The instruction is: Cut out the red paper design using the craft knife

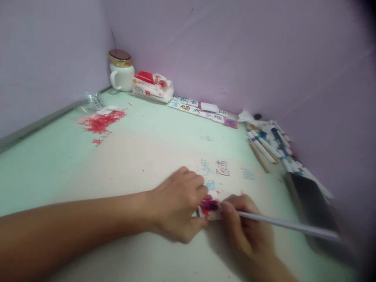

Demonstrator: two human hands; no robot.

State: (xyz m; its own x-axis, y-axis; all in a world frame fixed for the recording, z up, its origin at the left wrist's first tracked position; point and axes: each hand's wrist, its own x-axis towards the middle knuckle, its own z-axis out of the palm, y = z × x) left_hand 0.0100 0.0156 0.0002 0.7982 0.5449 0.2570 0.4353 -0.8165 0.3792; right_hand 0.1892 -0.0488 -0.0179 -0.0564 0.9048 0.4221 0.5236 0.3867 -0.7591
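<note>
My right grip (249, 235) pinches the brush (282, 222), roughly nine-to-three — tip on the tile (207, 214) at nine o'clock, held by my left hand (179, 205).

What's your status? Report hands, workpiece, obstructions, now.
Left hand holding red-smeared white piece at its edge. Right hand gripping brush-like tool, dark tip at the piece. Phone off right, tool's handle crossing it in view; nothing seen blocking the tip.
</note>
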